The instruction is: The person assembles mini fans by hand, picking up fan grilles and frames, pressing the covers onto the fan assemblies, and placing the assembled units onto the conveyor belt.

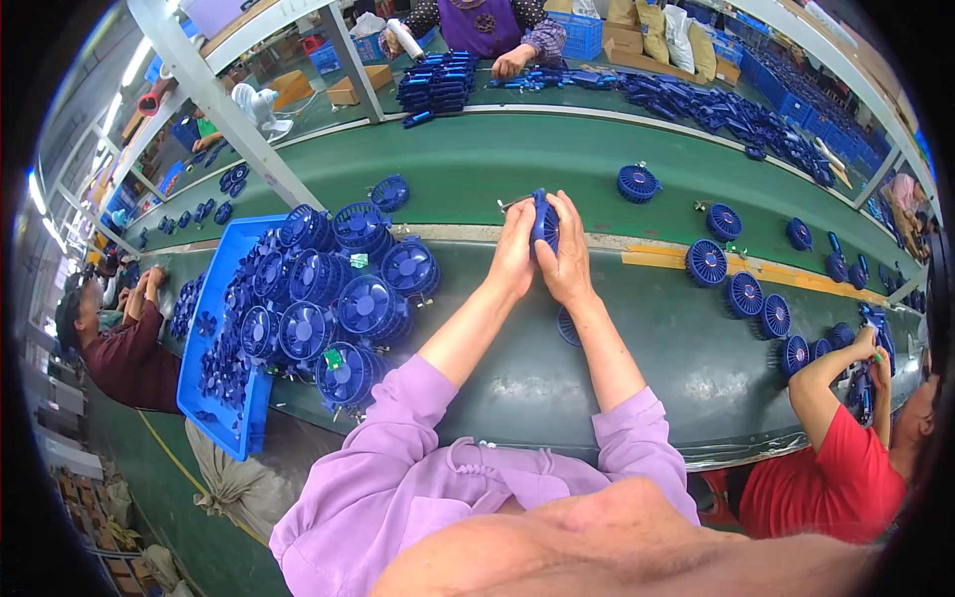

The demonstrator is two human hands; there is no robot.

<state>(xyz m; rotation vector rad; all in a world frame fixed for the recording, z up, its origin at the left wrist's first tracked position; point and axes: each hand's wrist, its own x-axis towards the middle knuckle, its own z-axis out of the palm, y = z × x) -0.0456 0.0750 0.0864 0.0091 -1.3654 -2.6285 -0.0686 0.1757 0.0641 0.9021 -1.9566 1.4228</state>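
Observation:
Both my hands are raised over the work table, pressing a dark blue round fan head (544,221) between them, its edge turned up. My left hand (511,251) lies along its left side, and a small metal piece with thin wires sticks out by those fingertips. My right hand (570,261) covers the other side, with the thumb across the near edge. The fingers hide much of the fan head. Partly behind my right forearm, a blue round grille (567,326) rests on the table.
Left of me, a blue tray (242,430) holds small fan blades beside stacked blue fan housings (366,306). Beyond the table runs a green conveyor belt (497,159) carrying fan parts. Several round grilles (744,295) sit at right, near a co-worker in red (831,468). Another co-worker works opposite.

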